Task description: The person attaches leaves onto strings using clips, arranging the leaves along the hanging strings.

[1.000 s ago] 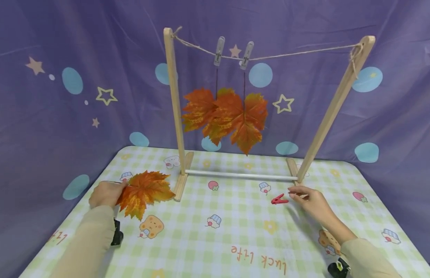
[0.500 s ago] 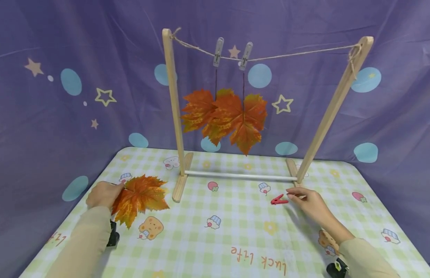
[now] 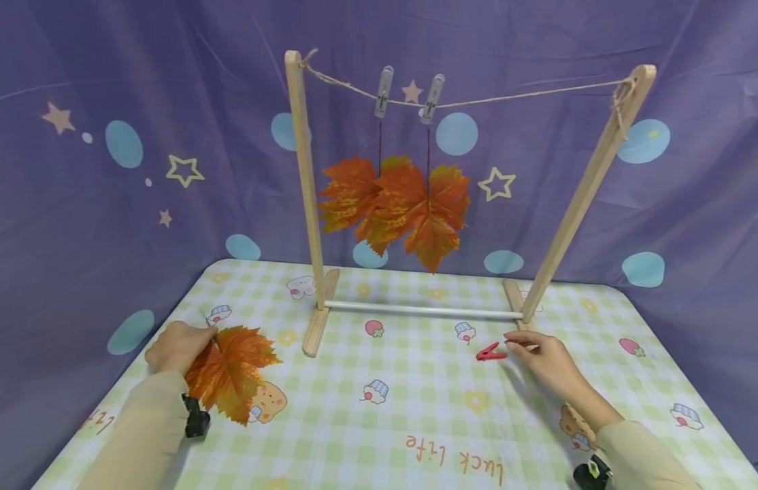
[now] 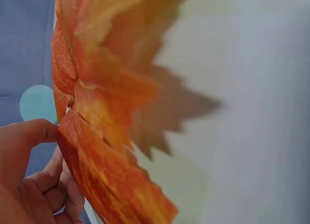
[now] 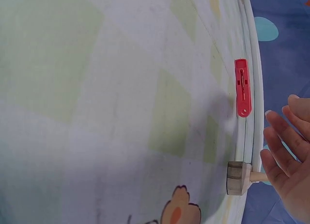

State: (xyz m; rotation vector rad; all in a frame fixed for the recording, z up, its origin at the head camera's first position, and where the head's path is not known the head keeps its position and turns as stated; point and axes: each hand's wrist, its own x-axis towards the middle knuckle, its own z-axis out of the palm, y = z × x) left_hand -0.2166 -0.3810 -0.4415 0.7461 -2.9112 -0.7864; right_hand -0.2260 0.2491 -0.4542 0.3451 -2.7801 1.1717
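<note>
Gently treat the orange maple leaf (image 3: 235,374) as something light, thin and floppy, probably fabric or plastic, and likelier to crease at the lobes than to slip away. Find it over the left side of the checked table (image 3: 318,429), pinched near its stem by the left hand (image 3: 179,347), with thumb and fingers curled in close. Best held right there, at the join of stem and blade, for the most stiffness; avoid squeezing the jagged edges, perhaps easy to fray. Farther right, note the red clip (image 3: 490,352) lying on the tabletop, likely light, hard and springy. Take it by the spread handle ends, just beside the right hand (image 3: 543,359), loosely extended and holding nothing.
</note>
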